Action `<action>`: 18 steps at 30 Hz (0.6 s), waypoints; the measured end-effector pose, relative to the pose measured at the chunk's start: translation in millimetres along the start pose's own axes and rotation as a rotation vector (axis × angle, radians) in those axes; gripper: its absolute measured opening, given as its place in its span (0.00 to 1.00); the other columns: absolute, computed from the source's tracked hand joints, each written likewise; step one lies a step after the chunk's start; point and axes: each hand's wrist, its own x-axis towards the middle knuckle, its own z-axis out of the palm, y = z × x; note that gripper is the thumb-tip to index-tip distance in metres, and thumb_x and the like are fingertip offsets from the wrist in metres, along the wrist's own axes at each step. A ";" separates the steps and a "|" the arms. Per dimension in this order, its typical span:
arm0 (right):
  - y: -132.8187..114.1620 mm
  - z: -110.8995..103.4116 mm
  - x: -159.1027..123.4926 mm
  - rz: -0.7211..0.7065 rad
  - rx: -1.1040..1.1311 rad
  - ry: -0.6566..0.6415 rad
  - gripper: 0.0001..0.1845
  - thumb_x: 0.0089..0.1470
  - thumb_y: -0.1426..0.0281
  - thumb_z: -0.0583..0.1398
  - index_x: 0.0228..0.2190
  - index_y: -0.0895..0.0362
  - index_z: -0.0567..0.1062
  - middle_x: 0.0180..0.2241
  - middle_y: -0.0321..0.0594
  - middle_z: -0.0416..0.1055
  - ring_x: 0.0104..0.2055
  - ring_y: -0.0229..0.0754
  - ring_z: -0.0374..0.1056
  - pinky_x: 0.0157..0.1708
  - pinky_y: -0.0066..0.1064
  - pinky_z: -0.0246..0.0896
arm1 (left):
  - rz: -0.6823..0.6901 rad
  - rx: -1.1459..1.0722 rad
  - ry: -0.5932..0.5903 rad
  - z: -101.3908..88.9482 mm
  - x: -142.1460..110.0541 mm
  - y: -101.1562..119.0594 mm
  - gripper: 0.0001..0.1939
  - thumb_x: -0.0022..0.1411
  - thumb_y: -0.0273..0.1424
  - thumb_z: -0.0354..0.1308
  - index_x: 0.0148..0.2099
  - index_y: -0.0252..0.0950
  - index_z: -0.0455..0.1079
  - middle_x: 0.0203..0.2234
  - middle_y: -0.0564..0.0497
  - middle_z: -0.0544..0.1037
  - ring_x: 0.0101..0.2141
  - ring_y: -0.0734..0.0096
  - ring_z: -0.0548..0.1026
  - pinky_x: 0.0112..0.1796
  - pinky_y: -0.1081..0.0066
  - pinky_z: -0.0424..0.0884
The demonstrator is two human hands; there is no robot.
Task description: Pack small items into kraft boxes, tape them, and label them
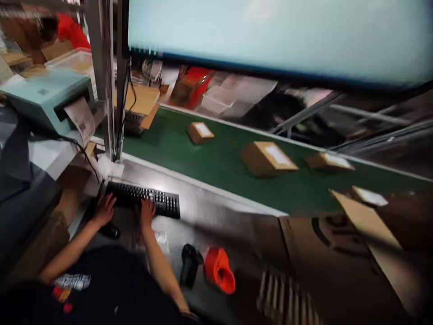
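Note:
A black keyboard (165, 205) lies on the metal worktop, below a large screen (270, 40). My left hand (104, 210) rests at the keyboard's left end, fingers stretched out and spread. Over the keys right of its middle is my right hand (147, 213), its fingers extended and holding nothing. A dark rounded object, perhaps a mouse (111, 231), sits just below my left hand. Beside my right forearm a small clear plastic packet (162, 241) lies on the worktop. The picture is blurred by motion.
Behind the worktop runs a green conveyor belt (162, 153) carrying several labelled cartons (260, 160). A black handheld scanner (190, 264) and an orange tape dispenser (219, 271) stand to the right. A large cardboard box (318, 262) is beyond them. At left, a label printer (47, 97) has paper hanging out.

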 end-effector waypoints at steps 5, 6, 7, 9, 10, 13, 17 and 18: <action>13.3 -18.8 -0.8 0.088 0.002 -0.059 0.21 0.73 0.64 0.52 0.56 0.63 0.76 0.66 0.61 0.70 0.73 0.58 0.55 0.71 0.61 0.45 | -0.039 -0.033 -0.038 -0.2 -31.8 -22.9 0.29 0.76 0.34 0.42 0.73 0.37 0.64 0.76 0.42 0.60 0.72 0.52 0.64 0.76 0.46 0.52; 16.4 -20.0 0.3 0.096 0.003 -0.063 0.21 0.73 0.64 0.52 0.56 0.63 0.76 0.66 0.60 0.71 0.73 0.59 0.55 0.72 0.61 0.45 | -0.047 -0.030 -0.049 -0.4 -37.2 -24.8 0.29 0.76 0.35 0.41 0.73 0.37 0.65 0.76 0.42 0.60 0.72 0.52 0.64 0.76 0.47 0.52; 18.5 -20.9 2.8 0.101 0.005 -0.066 0.21 0.72 0.64 0.53 0.57 0.62 0.75 0.65 0.60 0.71 0.73 0.59 0.56 0.72 0.62 0.45 | -0.051 -0.027 -0.055 -0.8 -41.0 -25.8 0.29 0.76 0.35 0.41 0.73 0.38 0.65 0.76 0.42 0.61 0.72 0.53 0.64 0.76 0.47 0.51; 20.2 -21.9 11.7 0.092 0.010 -0.058 0.21 0.71 0.64 0.56 0.57 0.62 0.75 0.65 0.59 0.72 0.72 0.60 0.57 0.71 0.62 0.46 | -0.054 -0.013 -0.051 -0.4 -43.9 -25.9 0.28 0.76 0.34 0.42 0.73 0.39 0.66 0.76 0.43 0.62 0.72 0.53 0.64 0.76 0.48 0.52; 20.3 -22.0 17.0 0.078 0.011 -0.046 0.21 0.70 0.64 0.57 0.57 0.62 0.75 0.65 0.59 0.73 0.72 0.60 0.57 0.71 0.62 0.48 | -0.054 -0.003 -0.037 0.8 -43.7 -25.4 0.28 0.75 0.33 0.43 0.72 0.38 0.66 0.76 0.42 0.62 0.71 0.53 0.65 0.75 0.48 0.53; 22.8 -19.0 27.3 0.030 0.008 0.033 0.22 0.70 0.64 0.55 0.57 0.62 0.75 0.60 0.60 0.77 0.69 0.60 0.63 0.69 0.62 0.53 | -0.054 0.023 0.041 12.9 -42.4 -24.6 0.27 0.72 0.30 0.47 0.68 0.34 0.72 0.72 0.37 0.68 0.68 0.49 0.72 0.71 0.45 0.63; 52.2 9.5 31.2 -0.036 0.015 0.224 0.26 0.73 0.58 0.47 0.55 0.57 0.78 0.54 0.59 0.80 0.63 0.63 0.72 0.65 0.63 0.59 | -0.006 0.049 0.234 64.3 -36.1 -30.2 0.29 0.66 0.26 0.49 0.66 0.42 0.75 0.68 0.43 0.75 0.64 0.51 0.76 0.65 0.48 0.73; 63.7 20.2 34.2 -0.046 0.023 0.274 0.28 0.73 0.54 0.47 0.55 0.56 0.78 0.55 0.59 0.80 0.63 0.64 0.72 0.64 0.64 0.60 | 0.000 0.052 0.276 80.8 -31.0 -32.1 0.31 0.65 0.25 0.50 0.67 0.43 0.75 0.69 0.45 0.74 0.65 0.51 0.75 0.65 0.49 0.73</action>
